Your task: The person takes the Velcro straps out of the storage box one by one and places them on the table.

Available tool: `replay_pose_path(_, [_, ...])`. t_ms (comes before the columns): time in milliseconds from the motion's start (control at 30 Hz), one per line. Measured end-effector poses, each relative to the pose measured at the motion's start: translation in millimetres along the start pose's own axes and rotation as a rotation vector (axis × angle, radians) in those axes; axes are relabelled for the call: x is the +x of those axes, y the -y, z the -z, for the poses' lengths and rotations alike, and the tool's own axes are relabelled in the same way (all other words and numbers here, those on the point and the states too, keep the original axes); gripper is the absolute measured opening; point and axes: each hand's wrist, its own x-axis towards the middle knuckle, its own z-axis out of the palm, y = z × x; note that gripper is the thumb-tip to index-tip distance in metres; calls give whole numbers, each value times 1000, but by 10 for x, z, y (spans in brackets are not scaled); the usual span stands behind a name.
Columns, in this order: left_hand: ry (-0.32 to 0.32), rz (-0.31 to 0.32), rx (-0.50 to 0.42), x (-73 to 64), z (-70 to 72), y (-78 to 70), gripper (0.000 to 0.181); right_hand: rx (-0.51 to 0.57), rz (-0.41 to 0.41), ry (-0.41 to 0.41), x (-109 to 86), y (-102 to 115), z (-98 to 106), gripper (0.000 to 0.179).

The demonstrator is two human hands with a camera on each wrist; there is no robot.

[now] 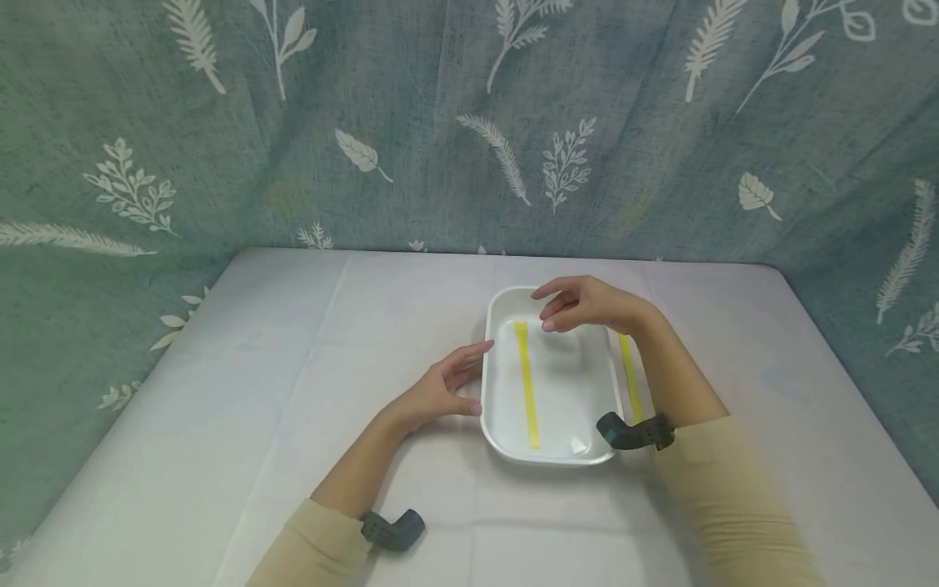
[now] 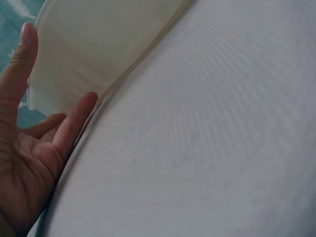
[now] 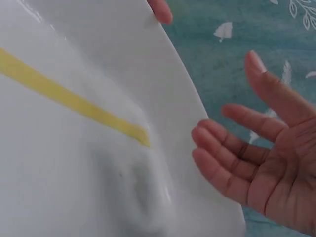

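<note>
A white rectangular tray (image 1: 572,383) with rounded corners stands on the table, and a flat yellow strip (image 1: 527,387) lies lengthwise inside it. My left hand (image 1: 443,387) is at the tray's left wall, fingers fairly straight and fingertips right at the side. The left wrist view shows these fingers (image 2: 76,123) along the outer wall. Above the tray's far right part hovers my right hand (image 1: 587,304), fingers loosely bent, holding nothing. In the right wrist view its palm (image 3: 286,192) faces the camera beside the tray rim, with the strip's end inside the tray.
Another yellow strip (image 1: 631,379) lies just right of the tray, partly hidden by the right forearm. A white cloth covers the table (image 1: 367,326). Behind it hangs a blue-green curtain (image 1: 411,122) with white leaf prints. Each wrist wears a dark camera band (image 1: 634,432).
</note>
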Motion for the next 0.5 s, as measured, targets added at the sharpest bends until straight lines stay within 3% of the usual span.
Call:
replay_pose_path(200, [-4,7,8,-4,1,-1,88,-37,-29,-22,150,-39,-159,61])
replay_pose_path(500, [5,-6,-1,-28,-8,-9,88,-109,-3,-172,345,-226,-353,59])
